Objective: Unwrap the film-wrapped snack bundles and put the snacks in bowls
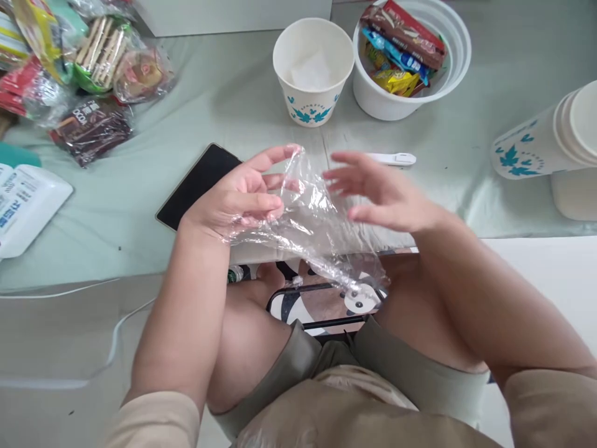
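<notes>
A thin sheet of clear, crinkled plastic film (pixel 317 218) hangs in front of me over the table's front edge. Whether it is a bag or a glove I cannot tell. My left hand (pixel 247 193) carries it: the film reaches up to the index fingertip and along the underside of the hand, with the fingers curled and partly apart. Just right of the film is my right hand (pixel 380 190), its fingers spread and holding nothing. Under the left hand lies a dark phone or tablet (pixel 203 180). A small white stick-like object (pixel 396 159) lies behind the right hand.
A paper cup (pixel 310 112) with something white inside stands beside a white tub (pixel 392 109) of wrapped snacks. Stacked paper cups (pixel 532 140) lie at right. Packaged snacks (pixel 93 127) and a white pack (pixel 32 205) occupy the left. A white cable (pixel 114 336) hangs below the table.
</notes>
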